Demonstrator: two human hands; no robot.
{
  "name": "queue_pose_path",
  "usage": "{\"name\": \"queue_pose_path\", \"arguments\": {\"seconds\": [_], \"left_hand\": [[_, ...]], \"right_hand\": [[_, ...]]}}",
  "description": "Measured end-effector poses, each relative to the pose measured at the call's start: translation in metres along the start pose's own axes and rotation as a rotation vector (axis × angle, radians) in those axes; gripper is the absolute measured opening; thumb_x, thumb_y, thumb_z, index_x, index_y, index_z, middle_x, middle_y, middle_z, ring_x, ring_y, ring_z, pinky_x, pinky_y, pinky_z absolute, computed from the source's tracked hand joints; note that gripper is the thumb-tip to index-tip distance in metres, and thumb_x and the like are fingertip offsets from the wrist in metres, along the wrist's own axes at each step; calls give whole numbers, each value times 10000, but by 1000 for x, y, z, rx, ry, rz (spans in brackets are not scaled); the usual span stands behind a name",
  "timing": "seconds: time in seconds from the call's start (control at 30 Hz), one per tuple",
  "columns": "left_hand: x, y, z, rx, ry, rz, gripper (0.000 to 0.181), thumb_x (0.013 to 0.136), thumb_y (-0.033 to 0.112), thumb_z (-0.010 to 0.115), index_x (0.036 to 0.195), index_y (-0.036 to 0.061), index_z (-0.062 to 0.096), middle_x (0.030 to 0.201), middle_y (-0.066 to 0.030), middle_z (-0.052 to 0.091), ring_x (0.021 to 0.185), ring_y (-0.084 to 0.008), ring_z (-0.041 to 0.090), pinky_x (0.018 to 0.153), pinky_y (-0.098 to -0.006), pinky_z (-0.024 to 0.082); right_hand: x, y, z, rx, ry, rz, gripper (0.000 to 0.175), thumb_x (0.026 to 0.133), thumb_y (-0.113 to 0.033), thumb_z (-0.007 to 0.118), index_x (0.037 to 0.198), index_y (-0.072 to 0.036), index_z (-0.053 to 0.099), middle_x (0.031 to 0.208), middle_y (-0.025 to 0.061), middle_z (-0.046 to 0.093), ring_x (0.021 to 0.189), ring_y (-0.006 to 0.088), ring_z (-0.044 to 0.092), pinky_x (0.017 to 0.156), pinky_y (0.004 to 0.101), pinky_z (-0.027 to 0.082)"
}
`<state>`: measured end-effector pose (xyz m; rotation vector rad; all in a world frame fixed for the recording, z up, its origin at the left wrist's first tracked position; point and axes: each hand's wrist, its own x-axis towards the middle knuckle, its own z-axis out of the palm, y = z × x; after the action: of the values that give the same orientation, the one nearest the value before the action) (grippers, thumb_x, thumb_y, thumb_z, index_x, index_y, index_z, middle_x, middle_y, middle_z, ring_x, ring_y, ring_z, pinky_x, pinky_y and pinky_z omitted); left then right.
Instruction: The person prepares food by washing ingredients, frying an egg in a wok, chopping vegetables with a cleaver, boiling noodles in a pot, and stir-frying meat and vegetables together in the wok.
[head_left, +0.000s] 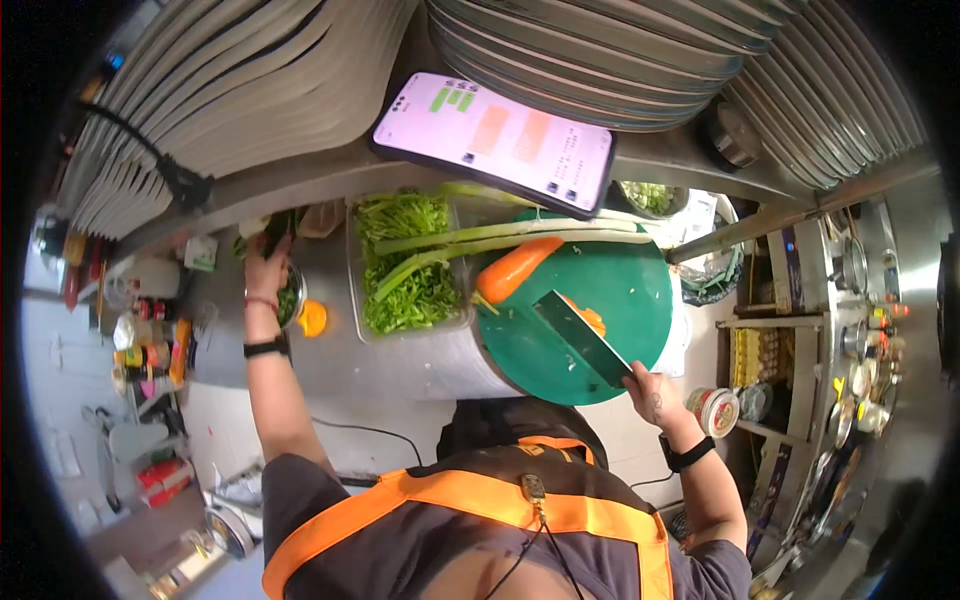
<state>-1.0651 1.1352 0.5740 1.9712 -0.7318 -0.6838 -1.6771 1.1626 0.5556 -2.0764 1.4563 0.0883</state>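
My right hand grips the handle of a cleaver, whose blade lies slantwise over a round green cutting board. Sliced carrot pieces show beside the blade. A whole carrot rests at the board's left edge, below long leek or scallion stalks. On the far left, my left hand reaches beneath the shelf edge, at a dark green vegetable. Its fingers are partly hidden, so whether it holds that vegetable cannot be told. A metal bowl of chopped greens sits beside my left wrist.
A clear tub of cut greens stands left of the board. Overhead, a metal shelf carries stacked plates and a lit phone overhanging its edge. An orange-yellow object lies on the steel counter.
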Motion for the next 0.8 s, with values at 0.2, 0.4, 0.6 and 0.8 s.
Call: {"name": "queue_pose_path", "arguments": {"seconds": [0.2, 0.4, 0.6, 0.8], "left_hand": [[-214, -65, 9, -511, -229, -173, 403, 862, 217, 555, 1196, 32, 426, 782, -57, 553, 533, -71, 463, 425, -207, 354], [-281, -59, 127, -263, -839, 125, 336, 832, 90, 583, 1146, 74, 463, 720, -33, 545, 557, -69, 484, 458, -203, 385], [-238, -36, 185, 529, -554, 356, 278, 810, 192, 618, 1073, 107, 590, 1045, -56, 557, 952, -190, 531, 819, -329, 453], [-262, -33, 284, 329, -397, 959, 240, 688, 116, 652, 924, 162, 645, 955, -17, 546, 953, -214, 525, 788, -370, 445]], "right_hand": [[14, 55, -15, 25, -130, -205, 179, 842, -118, 523, 957, -5, 446, 696, 232, 576, 687, 424, 569, 553, 441, 451], [48, 86, -33, 152, -90, -294, 160, 848, -105, 501, 950, 3, 441, 683, 222, 568, 682, 403, 574, 567, 436, 453], [46, 71, -36, 76, -116, -323, 171, 855, -134, 503, 949, -15, 424, 650, 218, 562, 650, 407, 568, 553, 454, 448], [36, 37, -50, -203, -154, -255, 157, 871, -179, 477, 938, -46, 428, 604, 204, 558, 613, 402, 576, 537, 469, 465]]}}
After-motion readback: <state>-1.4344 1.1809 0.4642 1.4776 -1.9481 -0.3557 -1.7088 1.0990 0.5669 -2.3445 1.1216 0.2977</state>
